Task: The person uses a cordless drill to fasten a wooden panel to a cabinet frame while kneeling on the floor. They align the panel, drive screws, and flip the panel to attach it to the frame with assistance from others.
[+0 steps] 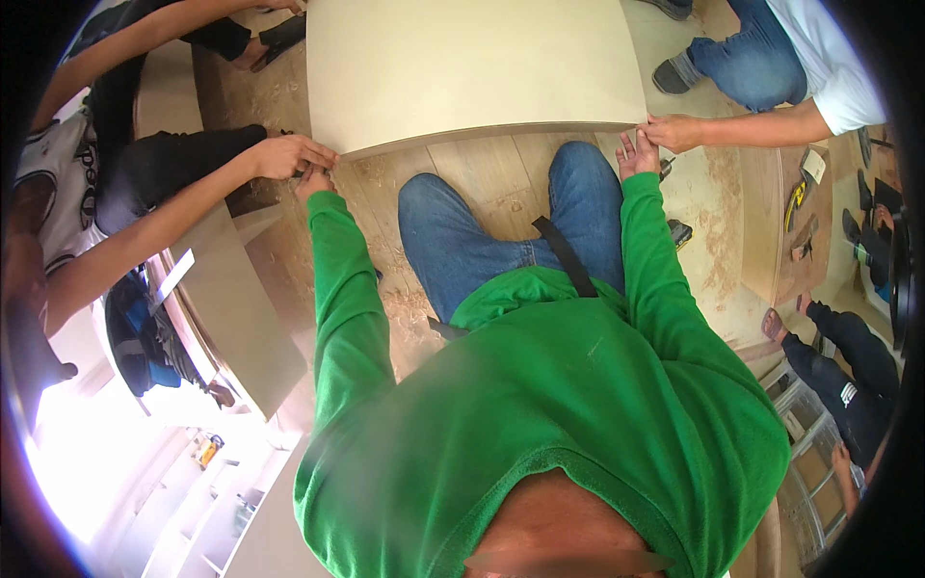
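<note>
A sawdust-strewn light wooden floor [482, 183], white shelving [207, 520] lower left in bright glare, wire racks [819, 472] at right.

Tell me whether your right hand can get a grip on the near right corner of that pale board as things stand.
Probably yes. The right hand already lies at the near edge of the pale board, palm open. A co-worker's hand holds that same corner, so room there is tight, though nothing else blocks it.

A large cream flat panel [472, 67] lies level above sawdust-strewn floor.
</note>
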Available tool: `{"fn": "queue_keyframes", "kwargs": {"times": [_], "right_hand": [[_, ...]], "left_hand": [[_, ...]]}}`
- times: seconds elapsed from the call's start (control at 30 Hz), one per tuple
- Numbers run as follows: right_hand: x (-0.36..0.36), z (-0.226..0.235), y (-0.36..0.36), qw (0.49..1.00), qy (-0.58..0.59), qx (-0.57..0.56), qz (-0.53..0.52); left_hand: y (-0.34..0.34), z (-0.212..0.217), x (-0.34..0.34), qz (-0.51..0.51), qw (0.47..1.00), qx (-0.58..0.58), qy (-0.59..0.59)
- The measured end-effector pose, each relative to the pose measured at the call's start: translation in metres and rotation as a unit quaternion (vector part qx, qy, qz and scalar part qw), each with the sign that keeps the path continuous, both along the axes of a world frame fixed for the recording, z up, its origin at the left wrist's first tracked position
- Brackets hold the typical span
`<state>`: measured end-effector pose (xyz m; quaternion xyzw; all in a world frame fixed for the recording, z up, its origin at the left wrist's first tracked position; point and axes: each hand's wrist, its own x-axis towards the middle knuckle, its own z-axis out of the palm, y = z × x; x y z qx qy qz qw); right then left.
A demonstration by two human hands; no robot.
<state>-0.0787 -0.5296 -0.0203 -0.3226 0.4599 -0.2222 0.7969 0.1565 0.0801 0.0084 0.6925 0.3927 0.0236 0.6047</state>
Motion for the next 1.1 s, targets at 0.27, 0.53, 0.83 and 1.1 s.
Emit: {"fn": "queue_keyframes", "kwargs": {"times": [0.27,0.53,0.83,1.1], "right_hand": [[-0.002,0.009,0.009,0.999,0.002,-0.031,0.022],[-0.001,0.022,0.008,0.994,0.038,-0.097,0.041],[0.001,0.025,0.006,0.996,0.014,-0.082,0.026],[0.003,0.030,0.008,0.996,0.004,-0.083,0.016]], "left_hand": [[-0.001,-0.015,0.004,0.038,0.996,0.037,-0.075],[0.021,-0.021,0.016,0.004,1.000,0.002,0.010],[0.065,-0.077,0.029,-0.058,0.997,-0.028,-0.039],[0.022,-0.029,0.012,0.013,1.000,-0.007,-0.022]]}}
